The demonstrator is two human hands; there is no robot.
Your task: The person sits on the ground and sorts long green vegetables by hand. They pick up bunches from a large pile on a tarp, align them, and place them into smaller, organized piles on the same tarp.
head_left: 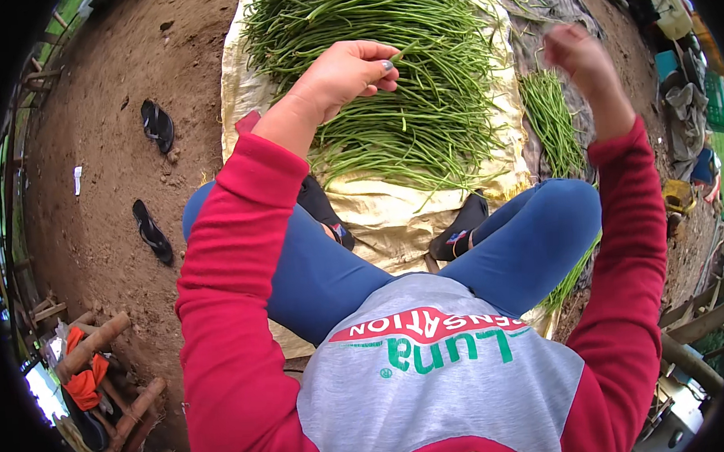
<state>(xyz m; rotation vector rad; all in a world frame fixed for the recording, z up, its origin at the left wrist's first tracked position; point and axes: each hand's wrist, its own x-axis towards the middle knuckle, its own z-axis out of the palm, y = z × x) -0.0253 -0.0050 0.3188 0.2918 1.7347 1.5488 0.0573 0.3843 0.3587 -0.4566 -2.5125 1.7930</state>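
Note:
A large pile of long green beans (422,116) lies on a pale woven sack (378,213) in front of my crossed legs. Above the pile, my left hand (353,77) is closed in a pinch, thumb against fingers, with the thin green end of a bean (396,57) at its fingertips. My right hand (576,55) is raised off to the right, over a dark cloth. Motion smears its fingers, so whether it holds anything cannot be made out. Below it, a smaller bundle of long beans (552,126) rests on the dark cloth (589,99).
Two black flip-flops (158,126) lie apart on the bare dirt ground (100,231) at left. A wooden frame with an orange cloth (86,384) stands at lower left. Containers, including a yellow one (678,196), and rumpled grey fabric (687,119) line the right side.

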